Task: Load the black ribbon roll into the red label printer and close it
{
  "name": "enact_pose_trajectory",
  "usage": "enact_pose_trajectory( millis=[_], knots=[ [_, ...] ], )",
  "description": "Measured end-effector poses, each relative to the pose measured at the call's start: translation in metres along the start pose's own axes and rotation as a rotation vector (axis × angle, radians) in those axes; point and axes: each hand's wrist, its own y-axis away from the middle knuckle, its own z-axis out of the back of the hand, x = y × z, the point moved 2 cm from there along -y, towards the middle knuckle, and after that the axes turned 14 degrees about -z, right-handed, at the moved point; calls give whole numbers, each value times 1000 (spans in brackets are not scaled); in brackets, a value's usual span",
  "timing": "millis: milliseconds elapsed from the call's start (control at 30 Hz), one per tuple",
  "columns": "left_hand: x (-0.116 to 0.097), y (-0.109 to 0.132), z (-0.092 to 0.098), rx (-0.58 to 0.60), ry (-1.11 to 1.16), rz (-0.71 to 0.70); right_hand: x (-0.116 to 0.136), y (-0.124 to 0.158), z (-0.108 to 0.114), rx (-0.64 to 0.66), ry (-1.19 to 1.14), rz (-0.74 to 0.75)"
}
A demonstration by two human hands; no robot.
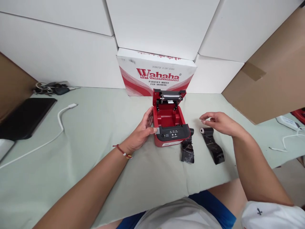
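Note:
A small red printer (169, 122) sits mid-table with its lid swung open and its paper bay empty. My left hand (140, 132) grips the printer's left side, thumb on the front corner. My right hand (220, 123) hovers to the right of it, fingers loosely spread, just above a small roll with a white core in a black wrapper (212, 144). A second black-wrapped roll (187, 149) lies against the printer's front right corner.
A red and white Wahaha carton (156, 73) stands behind the printer against white boxes. A white cable (60, 119), a black flat case (26, 116) and keys (51, 88) lie at the left. A brown cardboard sheet (274, 73) leans at the right, with a white power strip (287, 122) by it.

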Motion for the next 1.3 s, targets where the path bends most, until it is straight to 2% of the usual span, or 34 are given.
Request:
enact_pose_trajectory(
  millis=[100, 233, 367, 467, 600, 700, 767, 867, 967, 1100, 1300],
  knots=[
    [-1, 0, 1, 7, -16, -1, -26, 5, 12, -28, 52, -35],
    [-1, -1, 1, 9, -1, 0, -46, 0, 4, 13, 131, -7],
    [1, -2, 0, 16, 1, -4, -47, -11, -9, 66, 222, 28],
    [1, -3, 0, 9, 4, -2, -36, 0, 1, 159, 262, 62],
    [1, -3, 1, 4, 20, 0, 4, 40, 39, 342, 157, 218],
    [1, -3, 1, 19, 8, -11, 52, 60, 52, 283, 130, 360],
    [0, -3, 1, 20, 3, -16, 86, 61, 44, 220, 142, 417],
    [0, -3, -1, 11, 19, -7, 133, 49, 17, 73, 241, 467],
    [0, -2, -2, 6, 35, 2, 167, 33, -10, -51, 502, 391],
    [0, -2, -2, 10, 26, -3, 192, 19, -33, -42, 760, 254],
    [-1, -4, -3, 16, 33, 1, 204, 10, -44, 8, 786, 241]
  ],
)
